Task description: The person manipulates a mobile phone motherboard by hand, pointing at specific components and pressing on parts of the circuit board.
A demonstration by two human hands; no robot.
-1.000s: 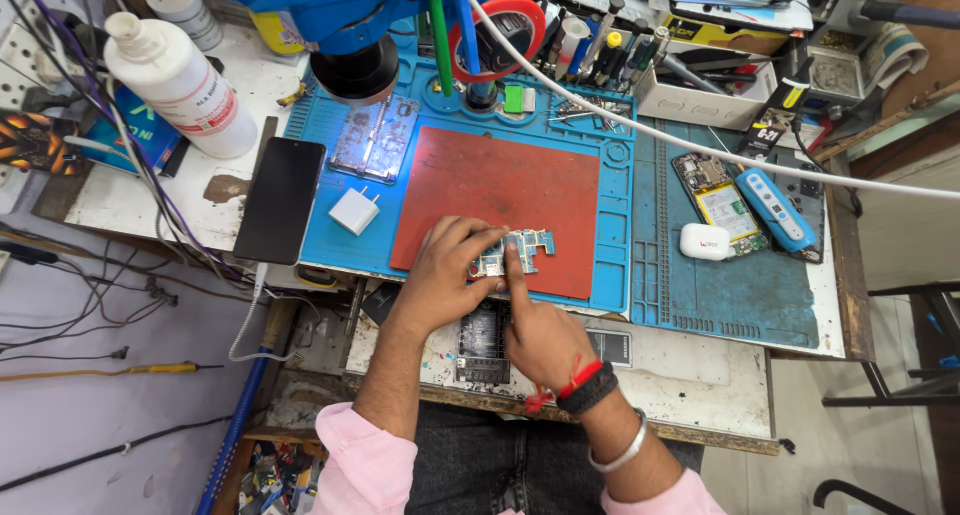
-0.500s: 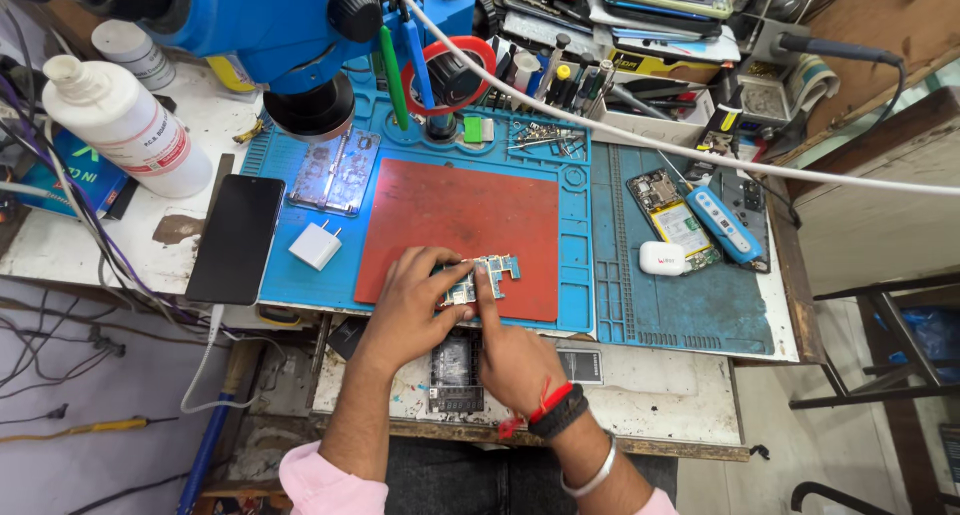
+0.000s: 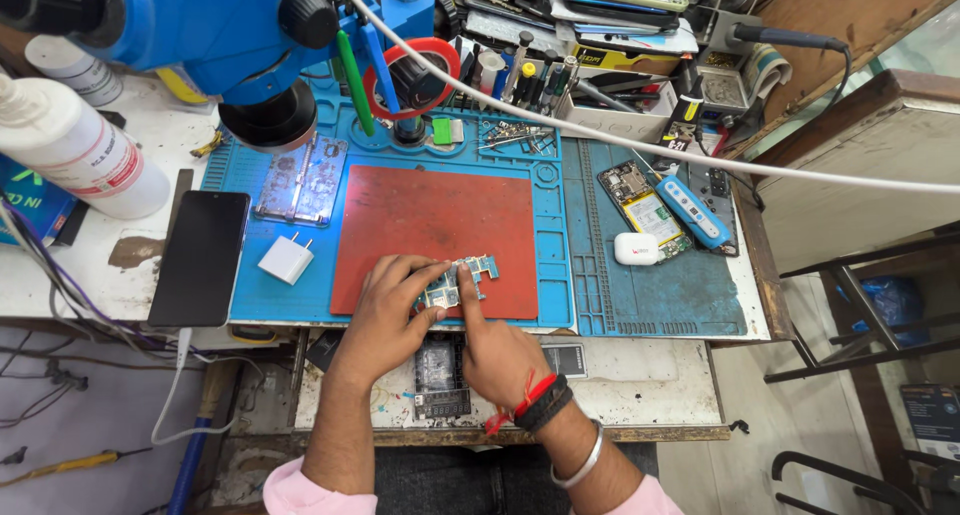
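Circuit board lay at red mat's near edge, long axis left-right, slightly tilted. Left hand pinched board's left end, hiding it; right hand pressed forefinger on middle. Board details too small to read. Versus earlier: hands' grip unchanged, view closer.

Red work pad on a blue silicone mat w/ a ribbed, gridded surface. Circuit board is green-blue w/ silver shields. Microscope bright blue, black lens ring. Phone glossy black; charger plug white; earbud case white. Bottle white w/ red label band. Tape roll red. Handheld tool blue and white. Right hand: red thread, black bands, silver bangle at wrist. Sleeves pink. Bench top off-white, stained.
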